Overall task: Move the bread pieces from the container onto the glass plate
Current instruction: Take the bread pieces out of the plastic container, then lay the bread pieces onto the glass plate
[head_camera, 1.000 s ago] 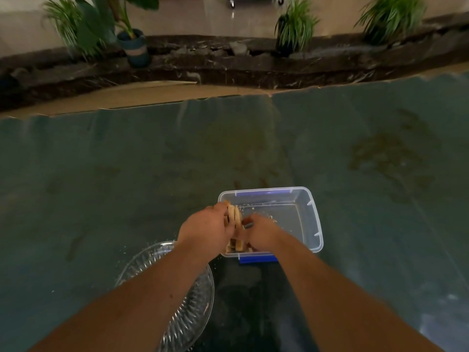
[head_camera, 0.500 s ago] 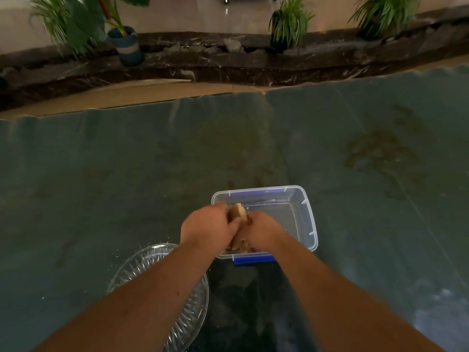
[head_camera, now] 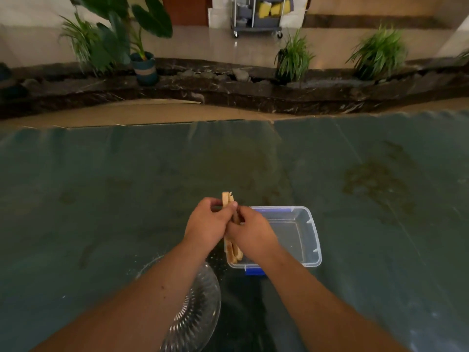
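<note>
You are holding a stack of bread pieces (head_camera: 231, 246) on edge between both hands, over the left end of the container (head_camera: 311, 231). Your left hand (head_camera: 206, 226) is closing on the stack from the left side, with the thumb lying across the upper edge of the slices. Your right hand (head_camera: 251, 233) is pressing against the stack from the right, with its fingers curled in toward the bread. The tops of the slices are showing above your fingers, and the lower ends are showing below your palms, at the container's near left corner. You cannot tell from this view whether the lower ends are touching the container floor or hanging clear of it.

The container is a clear plastic box with blue latches, sitting on the dark green table covering (head_camera: 101, 199). The part of its interior to the right of your hands is showing only scattered crumbs. The glass plate (head_camera: 200, 306) is lying just beside the container, nearer to you and to its left, and your left forearm is crossing over most of it. The visible portion of the plate is carrying no bread.

Potted plants (head_camera: 142, 47) are standing along a dark stone ledge (head_camera: 228, 90) beyond the table.
</note>
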`<action>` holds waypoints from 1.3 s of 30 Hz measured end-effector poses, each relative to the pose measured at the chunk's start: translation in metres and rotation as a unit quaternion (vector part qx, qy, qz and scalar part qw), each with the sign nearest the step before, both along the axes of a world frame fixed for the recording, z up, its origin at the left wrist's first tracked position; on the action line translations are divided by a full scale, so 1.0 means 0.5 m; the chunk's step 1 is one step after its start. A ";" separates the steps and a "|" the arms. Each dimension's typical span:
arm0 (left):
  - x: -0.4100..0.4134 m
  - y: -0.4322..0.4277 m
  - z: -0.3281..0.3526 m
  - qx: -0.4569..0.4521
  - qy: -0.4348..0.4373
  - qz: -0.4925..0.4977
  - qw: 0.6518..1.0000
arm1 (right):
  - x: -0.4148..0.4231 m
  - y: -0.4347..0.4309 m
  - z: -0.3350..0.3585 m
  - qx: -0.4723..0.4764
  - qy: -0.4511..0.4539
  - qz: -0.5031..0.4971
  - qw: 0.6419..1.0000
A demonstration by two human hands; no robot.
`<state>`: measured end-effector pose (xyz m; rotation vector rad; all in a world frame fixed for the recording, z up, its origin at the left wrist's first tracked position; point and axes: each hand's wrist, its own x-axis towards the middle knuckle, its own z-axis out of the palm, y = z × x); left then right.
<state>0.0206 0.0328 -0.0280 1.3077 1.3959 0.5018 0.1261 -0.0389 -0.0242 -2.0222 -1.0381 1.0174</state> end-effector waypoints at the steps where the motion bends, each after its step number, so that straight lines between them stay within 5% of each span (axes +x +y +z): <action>1: -0.027 0.005 0.005 -0.012 -0.011 0.006 1.000 | -0.016 0.002 0.007 0.005 0.027 0.005 1.000; 7: -0.205 0.002 0.012 -0.093 -0.043 0.023 0.994 | -0.117 0.008 -0.013 -0.037 0.126 0.021 0.991; 16: -0.428 -0.029 -0.104 -0.166 0.037 0.045 0.984 | -0.206 -0.009 -0.147 -0.188 0.133 -0.035 0.972; 21: -0.498 -0.039 -0.183 -0.070 0.249 -0.101 0.961 | -0.199 -0.053 -0.214 -0.213 -0.039 0.040 0.975; 25: -0.517 -0.061 -0.202 0.065 0.300 -0.120 0.944 | -0.210 -0.075 -0.214 -0.188 -0.089 0.045 0.977; 29: -0.526 -0.110 -0.212 0.310 0.336 -0.337 0.823 | -0.241 -0.109 -0.210 -0.052 -0.281 0.193 0.939; 33: -0.523 -0.135 -0.247 0.325 0.366 -0.461 0.740 | -0.281 -0.122 -0.231 -0.051 -0.344 0.377 0.858; 39: -0.483 -0.095 -0.261 0.291 0.406 -0.425 0.755 | -0.276 -0.079 -0.247 -0.093 -0.417 0.425 0.798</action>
